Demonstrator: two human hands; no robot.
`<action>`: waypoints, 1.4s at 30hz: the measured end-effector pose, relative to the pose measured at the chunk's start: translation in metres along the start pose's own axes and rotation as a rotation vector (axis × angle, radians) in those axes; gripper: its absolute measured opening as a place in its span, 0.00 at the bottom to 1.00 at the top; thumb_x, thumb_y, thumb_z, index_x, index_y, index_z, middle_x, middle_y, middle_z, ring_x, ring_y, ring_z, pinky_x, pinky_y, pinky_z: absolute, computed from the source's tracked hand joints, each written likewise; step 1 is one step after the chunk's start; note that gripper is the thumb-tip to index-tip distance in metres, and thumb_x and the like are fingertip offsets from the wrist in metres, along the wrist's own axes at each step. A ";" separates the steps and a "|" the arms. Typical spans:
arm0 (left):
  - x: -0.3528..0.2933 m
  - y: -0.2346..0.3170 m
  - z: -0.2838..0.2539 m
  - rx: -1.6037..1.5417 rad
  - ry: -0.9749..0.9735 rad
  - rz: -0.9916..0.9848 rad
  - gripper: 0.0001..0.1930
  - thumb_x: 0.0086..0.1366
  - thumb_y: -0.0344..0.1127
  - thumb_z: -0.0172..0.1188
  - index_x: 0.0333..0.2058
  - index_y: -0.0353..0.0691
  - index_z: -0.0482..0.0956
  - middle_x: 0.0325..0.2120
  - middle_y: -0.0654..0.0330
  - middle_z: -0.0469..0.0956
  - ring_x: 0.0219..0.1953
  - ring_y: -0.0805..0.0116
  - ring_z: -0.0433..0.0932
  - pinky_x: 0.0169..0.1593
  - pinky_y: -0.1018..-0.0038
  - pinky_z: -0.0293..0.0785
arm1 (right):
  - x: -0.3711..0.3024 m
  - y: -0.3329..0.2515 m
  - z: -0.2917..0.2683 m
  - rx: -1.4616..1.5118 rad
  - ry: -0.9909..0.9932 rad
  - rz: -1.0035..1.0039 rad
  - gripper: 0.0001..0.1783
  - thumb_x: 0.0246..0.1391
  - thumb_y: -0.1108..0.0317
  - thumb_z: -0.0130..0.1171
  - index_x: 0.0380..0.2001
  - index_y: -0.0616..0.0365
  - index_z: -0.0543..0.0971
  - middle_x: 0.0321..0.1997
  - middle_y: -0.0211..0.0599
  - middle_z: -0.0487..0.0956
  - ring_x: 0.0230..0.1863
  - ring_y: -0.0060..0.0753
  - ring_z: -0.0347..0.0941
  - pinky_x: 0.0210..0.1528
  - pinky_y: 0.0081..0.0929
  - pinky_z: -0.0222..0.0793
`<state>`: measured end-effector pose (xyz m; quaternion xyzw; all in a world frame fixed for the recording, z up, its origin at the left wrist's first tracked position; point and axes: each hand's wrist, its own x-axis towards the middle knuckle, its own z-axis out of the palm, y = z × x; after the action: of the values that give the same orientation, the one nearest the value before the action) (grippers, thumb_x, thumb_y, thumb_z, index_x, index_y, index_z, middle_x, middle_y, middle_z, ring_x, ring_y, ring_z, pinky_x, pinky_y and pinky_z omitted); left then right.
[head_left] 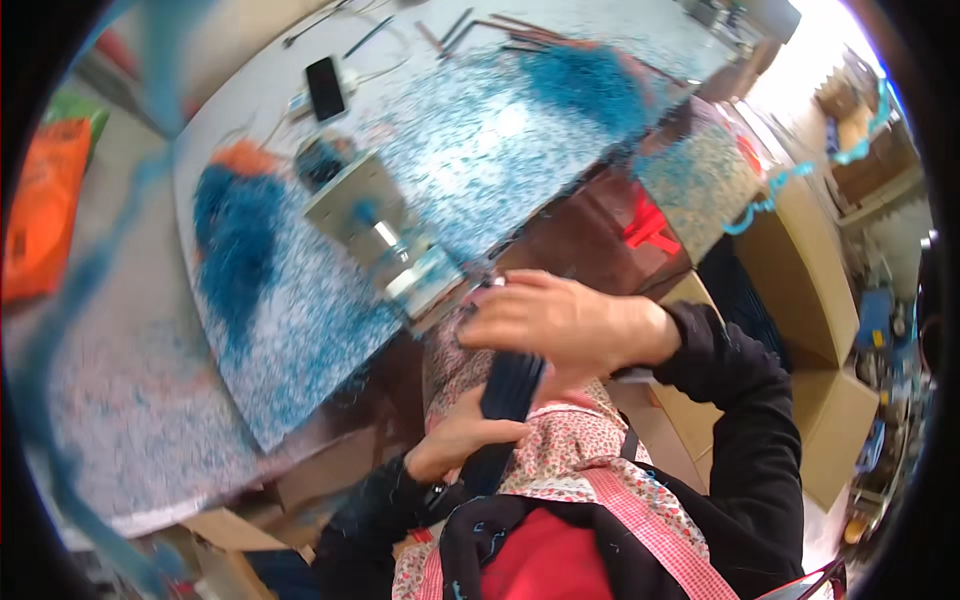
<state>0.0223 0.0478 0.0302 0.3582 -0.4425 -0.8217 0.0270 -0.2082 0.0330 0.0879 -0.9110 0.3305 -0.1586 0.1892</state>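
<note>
My left hand (465, 435) is wrapped round a bundle of long, dark blue flat strips (512, 385), held in front of my apron and tilted away from me. Over the far end of that bundle is my right hand (560, 325), its fingers bent and pressed together. Whatever its fingertips pinch is hidden and slightly blurred. Just beyond those fingertips, at the table's near edge, stands a small cream-coloured machine (365, 205) with a shiny metal cylinder, dusted with blue shavings.
Blue shavings cover the white table (285, 400), heaped at left (235, 240) and far right (585, 85). A phone (325, 88) and loose thin sticks (460, 32) lie at the back. On the right, an open cardboard box (800, 270) holds dark strips. Blurred blue strands hang at the left.
</note>
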 end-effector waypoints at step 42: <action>0.011 -0.005 -0.041 -0.625 0.593 0.388 0.13 0.53 0.26 0.67 0.37 0.34 0.75 0.27 0.59 0.78 0.27 0.66 0.81 0.34 0.70 0.81 | 0.048 -0.014 0.089 1.698 0.450 0.816 0.17 0.70 0.59 0.41 0.50 0.62 0.68 0.18 0.19 0.55 0.16 0.12 0.48 0.17 0.16 0.46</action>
<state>0.0404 0.0178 0.0061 0.4627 -0.2061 -0.7576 0.4116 -0.1285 0.0324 0.0238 -0.2345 0.4250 -0.4375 0.7569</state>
